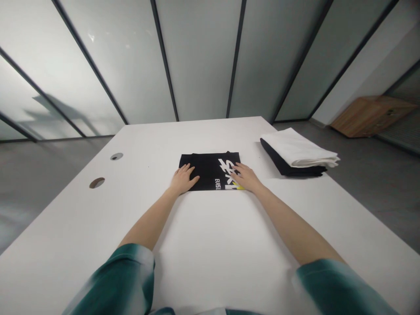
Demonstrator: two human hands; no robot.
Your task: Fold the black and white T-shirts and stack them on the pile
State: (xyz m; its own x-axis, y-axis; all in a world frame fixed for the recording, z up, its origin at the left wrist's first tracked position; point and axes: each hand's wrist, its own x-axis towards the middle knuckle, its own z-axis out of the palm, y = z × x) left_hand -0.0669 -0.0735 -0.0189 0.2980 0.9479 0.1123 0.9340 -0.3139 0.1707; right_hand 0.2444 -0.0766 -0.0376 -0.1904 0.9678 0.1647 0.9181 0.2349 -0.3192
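Observation:
A black garment (205,170), folded into a flat rectangle, lies on the white table in front of me. White lettering and a bit of yellow print show on its right part. My left hand (183,178) rests on its left edge, fingers spread. On the right edge lies my right hand (246,176), its fingers stretched out flat over the print and covering part of it. Both palms face down, and neither hand grips the cloth.
Folded white cloth (298,146) sits on top of folded black cloth (278,162) near the right edge of the table (210,245). Two round holes, a grey-rimmed one (116,156) and a brown one (97,183), are at the left. A wooden cabinet (367,114) stands beyond.

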